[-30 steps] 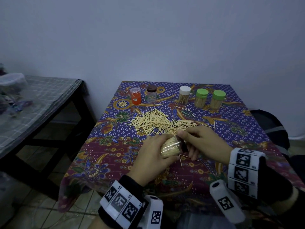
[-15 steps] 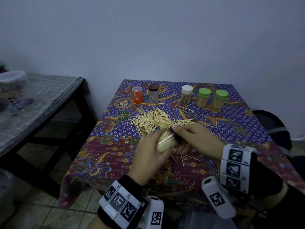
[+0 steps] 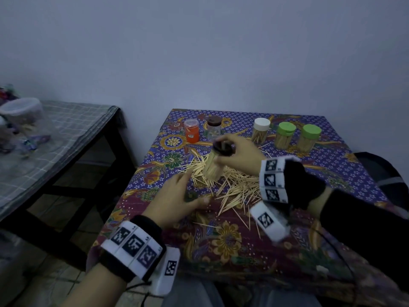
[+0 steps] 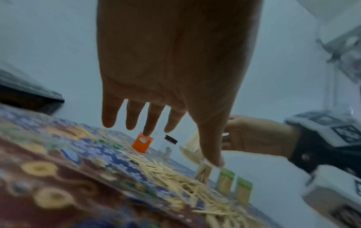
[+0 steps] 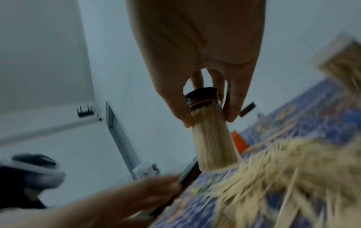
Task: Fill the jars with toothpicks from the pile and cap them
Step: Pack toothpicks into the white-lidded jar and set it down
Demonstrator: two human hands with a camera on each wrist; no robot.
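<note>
My right hand grips a clear jar packed with toothpicks by its dark brown cap, holding it upright in the air above the pile of toothpicks. In the right wrist view, fingers and thumb clamp the cap and the top of the jar. My left hand hovers near the table's front left with straight fingers, holding nothing. At the back stand an orange jar, a brown-capped jar, a white-capped jar and two green-capped jars.
The batik tablecloth covers a small table against the wall. A dark side table with a checked cloth and a plastic container stands to the left. A dark bag sits at the right edge.
The left hand has let go of the filled jar and pulled back, open. The right hand has turned the capped jar upright and carried it up and away over the pile.
</note>
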